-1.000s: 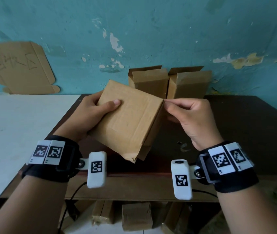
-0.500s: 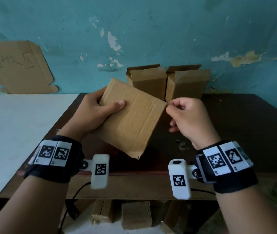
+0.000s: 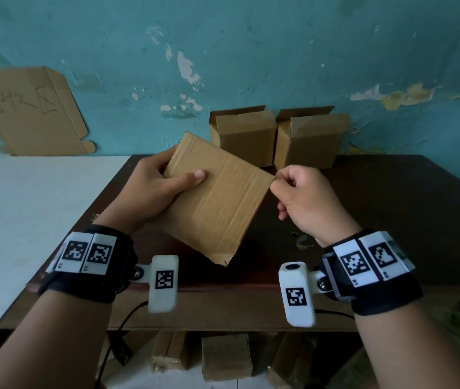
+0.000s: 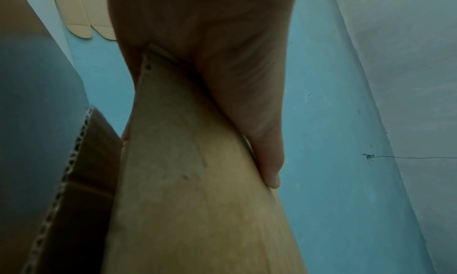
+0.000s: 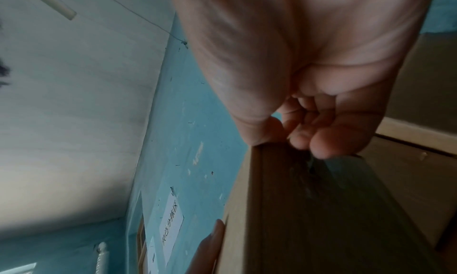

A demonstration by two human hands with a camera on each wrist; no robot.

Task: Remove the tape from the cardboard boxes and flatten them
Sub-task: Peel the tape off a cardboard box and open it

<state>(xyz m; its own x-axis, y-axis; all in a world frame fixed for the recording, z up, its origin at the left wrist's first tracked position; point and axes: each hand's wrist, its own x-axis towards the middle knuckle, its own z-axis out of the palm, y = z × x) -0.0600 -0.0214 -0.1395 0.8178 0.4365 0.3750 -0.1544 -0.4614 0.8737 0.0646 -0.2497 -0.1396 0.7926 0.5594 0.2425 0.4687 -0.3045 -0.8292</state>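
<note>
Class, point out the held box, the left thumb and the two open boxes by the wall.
held box (image 3: 217, 203), head view, top face.
left thumb (image 3: 192, 176), head view, near its tip.
two open boxes (image 3: 247, 136), head view, left one's front wall.

The box (image 3: 217, 200) is plain brown, faintly ribbed, same as the two boxes (image 3: 276, 136) against the wall (image 3: 279, 51), which is teal with white and yellowish patches where paint has flaked. The table (image 3: 391, 197) is dark brown, nearly black, the surface (image 3: 26, 206) left of it white, and the wristbands (image 3: 91, 273) are black with white tags printed in black square patterns.
</note>
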